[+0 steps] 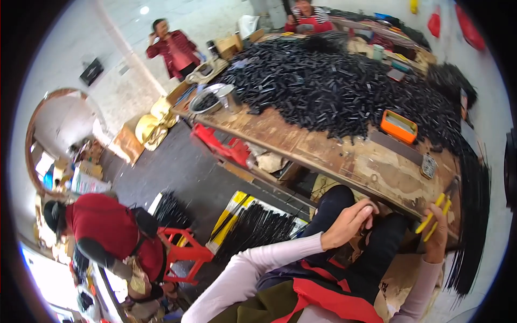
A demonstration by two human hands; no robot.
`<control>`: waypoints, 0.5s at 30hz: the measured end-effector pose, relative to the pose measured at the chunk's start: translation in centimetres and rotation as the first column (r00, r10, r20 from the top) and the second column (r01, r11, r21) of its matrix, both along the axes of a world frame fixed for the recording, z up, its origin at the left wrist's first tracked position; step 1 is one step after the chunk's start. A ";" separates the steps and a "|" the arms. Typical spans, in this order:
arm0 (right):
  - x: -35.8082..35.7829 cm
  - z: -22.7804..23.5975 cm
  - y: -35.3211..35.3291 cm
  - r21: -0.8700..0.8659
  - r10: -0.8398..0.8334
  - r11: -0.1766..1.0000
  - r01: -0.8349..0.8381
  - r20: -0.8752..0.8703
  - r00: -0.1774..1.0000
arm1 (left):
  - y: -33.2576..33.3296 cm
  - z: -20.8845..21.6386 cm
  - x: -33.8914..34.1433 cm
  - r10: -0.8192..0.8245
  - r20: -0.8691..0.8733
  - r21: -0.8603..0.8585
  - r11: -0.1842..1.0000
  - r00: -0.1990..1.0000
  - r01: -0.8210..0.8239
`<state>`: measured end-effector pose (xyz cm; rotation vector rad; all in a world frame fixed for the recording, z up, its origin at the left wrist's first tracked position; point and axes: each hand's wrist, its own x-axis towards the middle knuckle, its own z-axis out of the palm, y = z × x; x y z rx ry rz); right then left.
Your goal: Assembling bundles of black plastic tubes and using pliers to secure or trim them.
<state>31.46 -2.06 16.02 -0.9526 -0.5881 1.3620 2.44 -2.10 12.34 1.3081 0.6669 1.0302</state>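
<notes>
My right hand (437, 230) is closed round the yellow handles of pliers (432, 217) at the table's right front corner. The dark head of the pliers points up and away over the table edge. My left hand (353, 222) hovers above my lap with its fingers curled together; whatever may be inside them is hidden. A small metal-looking block (428, 166) lies on the wooden table (323, 149) beyond the pliers. Farther back spreads a large heap of short black pieces (318, 81), with an orange open box (398, 127) at its near edge.
Long black strands (471, 226) hang down the table's right end. Bundles of black strips (253, 229) lie on the floor at left, near a red stool (186, 253). A person in red (116, 229) bends there; two more people are beyond the table. A metal bowl (206, 101) stands at the table's far left.
</notes>
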 end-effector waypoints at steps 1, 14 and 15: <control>-1.7 0.6 -0.6 0.020 0.038 0.999 -0.039 0.036 0.999 | -0.4 -0.6 -0.2 -0.036 0.026 -0.020 0.999 0.999 0.036; -14.3 1.0 -1.0 0.124 0.192 0.962 -0.245 0.332 0.923 | 1.3 0.7 -3.4 -0.046 0.168 0.019 0.999 0.985 0.044; -14.4 0.9 -1.1 0.114 0.188 0.962 -0.247 0.381 0.905 | 1.5 0.3 -3.3 -0.071 0.164 0.022 0.997 0.984 0.068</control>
